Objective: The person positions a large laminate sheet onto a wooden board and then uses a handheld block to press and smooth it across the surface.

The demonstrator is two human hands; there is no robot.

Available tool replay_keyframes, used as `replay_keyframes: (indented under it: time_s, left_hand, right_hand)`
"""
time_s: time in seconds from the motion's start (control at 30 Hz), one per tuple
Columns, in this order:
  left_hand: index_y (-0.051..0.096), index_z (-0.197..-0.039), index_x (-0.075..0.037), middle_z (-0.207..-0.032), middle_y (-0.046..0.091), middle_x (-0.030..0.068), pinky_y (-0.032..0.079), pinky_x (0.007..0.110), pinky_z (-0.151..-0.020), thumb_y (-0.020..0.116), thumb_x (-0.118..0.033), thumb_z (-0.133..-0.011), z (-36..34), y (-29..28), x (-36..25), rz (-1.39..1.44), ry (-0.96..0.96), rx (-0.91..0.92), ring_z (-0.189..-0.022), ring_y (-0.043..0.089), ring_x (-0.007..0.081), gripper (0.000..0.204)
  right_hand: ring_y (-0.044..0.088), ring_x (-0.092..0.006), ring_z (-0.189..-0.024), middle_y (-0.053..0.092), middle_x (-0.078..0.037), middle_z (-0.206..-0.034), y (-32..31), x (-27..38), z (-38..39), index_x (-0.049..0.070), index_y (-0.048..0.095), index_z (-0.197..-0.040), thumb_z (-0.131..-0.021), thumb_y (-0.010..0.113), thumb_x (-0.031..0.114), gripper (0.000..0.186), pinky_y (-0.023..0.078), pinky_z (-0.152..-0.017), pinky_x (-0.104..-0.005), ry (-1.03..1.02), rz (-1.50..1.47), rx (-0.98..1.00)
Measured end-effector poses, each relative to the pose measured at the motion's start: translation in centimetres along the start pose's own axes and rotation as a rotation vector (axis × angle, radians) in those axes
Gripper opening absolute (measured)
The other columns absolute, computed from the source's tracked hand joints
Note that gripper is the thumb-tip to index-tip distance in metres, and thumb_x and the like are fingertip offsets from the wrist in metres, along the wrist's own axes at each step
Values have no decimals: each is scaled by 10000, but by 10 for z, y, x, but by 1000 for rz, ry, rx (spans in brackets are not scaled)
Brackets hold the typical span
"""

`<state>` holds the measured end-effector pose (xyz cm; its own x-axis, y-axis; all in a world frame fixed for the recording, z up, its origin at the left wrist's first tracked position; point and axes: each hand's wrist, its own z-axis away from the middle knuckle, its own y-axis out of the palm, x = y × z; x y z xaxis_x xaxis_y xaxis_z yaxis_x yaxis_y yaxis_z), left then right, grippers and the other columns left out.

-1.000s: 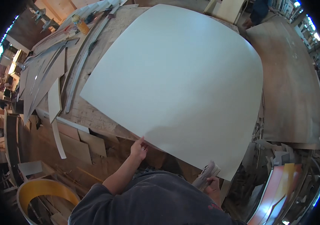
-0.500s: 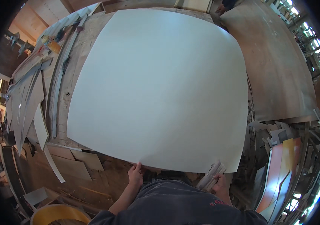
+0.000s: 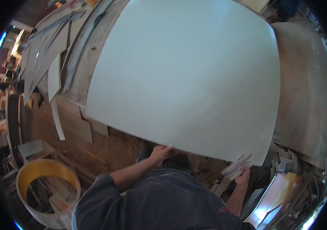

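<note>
A large white sheet lies on a wooden bench, its near edge overhanging toward my body. My left hand is closed on that edge near the middle, fingertips at the board's rim. Close to the sheet's right front corner, my right hand grips a crumpled, pale, layered bundle, possibly cloth or paper; I cannot make out which. Whether the bundle touches the sheet's edge is unclear.
Metal strips and offcuts cover the bench's left side. A brown panel lies at the right. Below are a round yellow-lined form, scrap boards and a colored panel. Another person stands at the far right.
The sheet's near edge lies at a shallower slant than a second ago. My left hand has moved rightward in the view, still at that edge; the right hand and bundle have also shifted right.
</note>
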<state>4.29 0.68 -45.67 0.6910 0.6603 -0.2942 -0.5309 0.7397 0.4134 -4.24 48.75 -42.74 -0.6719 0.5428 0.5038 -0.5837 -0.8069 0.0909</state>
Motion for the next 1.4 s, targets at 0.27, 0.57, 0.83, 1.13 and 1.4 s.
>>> replay_keyframes:
  time_s: [0.27, 0.57, 0.83, 1.13, 1.4]
  left_hand:
    - [532, -1458, -95, -1423, 584, 58, 421, 519, -1114, 578, -495, -1030, -11, -115, -33, 470, 295, -82, -1372, 494, 290, 587]
    - [628, -1247, -105, -1247, 635, 35, 476, 419, -958, 773, -178, -922, -10, -205, -125, 597, 407, -384, -1152, 588, 225, 364]
    - [638, -1219, -113, -1242, 638, 34, 508, 377, -868, 778, -151, -911, 22, -196, -138, 589, 333, -338, -1118, 593, 193, 340]
    - [630, -1172, -76, -1189, 652, 59, 524, 386, -867, 765, -144, -927, 6, -196, -113, 573, 510, -391, -1068, 621, 207, 289]
    - [608, -1238, -54, -1204, 654, 87, 544, 467, -937, 727, -211, -969, -1, -173, -80, 616, 331, -305, -1140, 623, 259, 333]
  right_hand:
    - [609, -355, -1107, 626, -119, -1125, 13, 19, 15, 25, 611, -1181, -710, 588, 89, 476, 486, -1030, -559, -9, 300, -9]
    - [614, -381, -1132, 630, -132, -1191, 17, -67, 14, -2, 574, -1253, -728, 585, 52, 528, 479, -1075, -537, 27, 275, 50]
    - [689, -402, -1083, 701, -211, -1161, 67, -87, 60, -56, 614, -1238, -685, 585, 35, 561, 542, -1002, -543, 178, 390, 286]
    - [692, -241, -994, 707, -84, -1090, 147, -80, 112, 10, 651, -1234, -794, 825, 205, 511, 557, -904, -478, 51, 747, 488]
    - [651, -325, -1116, 666, -121, -1208, 369, -129, 135, 158, 639, -1298, -809, 716, 44, 508, 509, -962, -463, -1342, 1651, 672]
